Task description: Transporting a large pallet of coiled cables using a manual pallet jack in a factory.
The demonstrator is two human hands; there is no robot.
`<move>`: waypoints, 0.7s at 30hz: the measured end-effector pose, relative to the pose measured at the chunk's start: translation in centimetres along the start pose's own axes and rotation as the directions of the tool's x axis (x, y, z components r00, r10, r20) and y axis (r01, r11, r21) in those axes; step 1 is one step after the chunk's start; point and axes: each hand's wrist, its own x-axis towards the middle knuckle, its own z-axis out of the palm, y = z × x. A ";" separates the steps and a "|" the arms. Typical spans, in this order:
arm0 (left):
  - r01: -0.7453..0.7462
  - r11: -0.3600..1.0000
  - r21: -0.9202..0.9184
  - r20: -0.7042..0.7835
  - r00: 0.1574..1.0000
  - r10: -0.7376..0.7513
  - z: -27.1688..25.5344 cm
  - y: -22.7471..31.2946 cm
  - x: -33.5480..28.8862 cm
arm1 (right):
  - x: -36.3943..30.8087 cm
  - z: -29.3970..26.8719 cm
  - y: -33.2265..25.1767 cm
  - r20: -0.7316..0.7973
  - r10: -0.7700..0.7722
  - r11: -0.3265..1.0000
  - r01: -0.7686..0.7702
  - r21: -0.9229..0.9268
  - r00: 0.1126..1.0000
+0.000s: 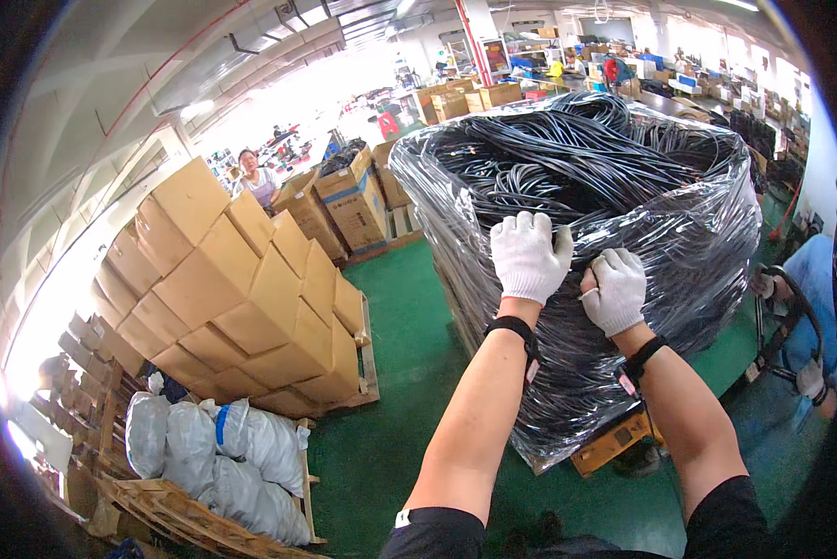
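A tall load of coiled black cables (577, 154) stands before me, wrapped in clear plastic film (707, 219). My left hand (530, 256), in a white knit glove, is closed on the film at the load's near upper edge, its fingers bent over it. Slightly lower and to the right, my right hand (616, 291) makes a fist against the same film; the tips of its glove fingers are hidden. Both arms reach straight out, with black bands at the wrists. Under the load's near corner an orange-yellow metal part (614, 443) shows.
Stacked brown cartons (241, 307) on a pallet stand left, with white sacks (241, 466) on a wooden pallet nearer. Green floor (391, 373) runs between. At the right edge a co-worker in blue (815, 307) grips a black handle (801, 307). Another person (260, 182) is behind the cartons.
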 end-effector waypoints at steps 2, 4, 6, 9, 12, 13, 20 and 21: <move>-0.022 1.000 0.003 -0.012 1.000 0.022 -0.3 0.2 0.4 | 0.3 -0.4 0.0 -0.010 0.002 1.000 -0.002 0.010 1.000; -0.015 1.000 0.003 -0.008 1.000 0.015 -0.1 0.0 0.4 | 0.2 0.0 0.1 0.003 0.010 1.000 -0.010 0.017 1.000; -0.013 1.000 0.008 -0.015 1.000 0.013 0.0 -0.1 0.2 | -0.1 0.3 0.3 0.006 0.011 1.000 -0.011 0.023 1.000; -0.002 1.000 0.003 -0.007 1.000 0.003 0.1 -0.2 -0.1 | -0.4 0.6 0.4 0.008 0.014 0.999 -0.014 0.037 1.000; 0.006 1.000 0.007 0.020 1.000 -0.006 0.1 -0.1 -0.2 | -0.5 0.3 0.3 0.019 0.017 0.999 -0.018 0.041 1.000; 0.005 1.000 0.013 0.019 1.000 -0.005 0.1 -0.2 -0.1 | -0.4 0.3 0.2 0.026 0.018 0.999 -0.019 0.042 1.000; -0.010 1.000 -0.002 0.001 1.000 0.010 0.0 -1.7 -0.1 | 0.1 1.5 -0.8 0.033 0.024 0.999 -0.026 0.045 0.999; -0.018 1.000 -0.018 -0.025 1.000 0.018 0.0 -2.1 -0.1 | 0.2 1.4 -0.9 0.035 0.020 0.998 -0.022 0.054 0.999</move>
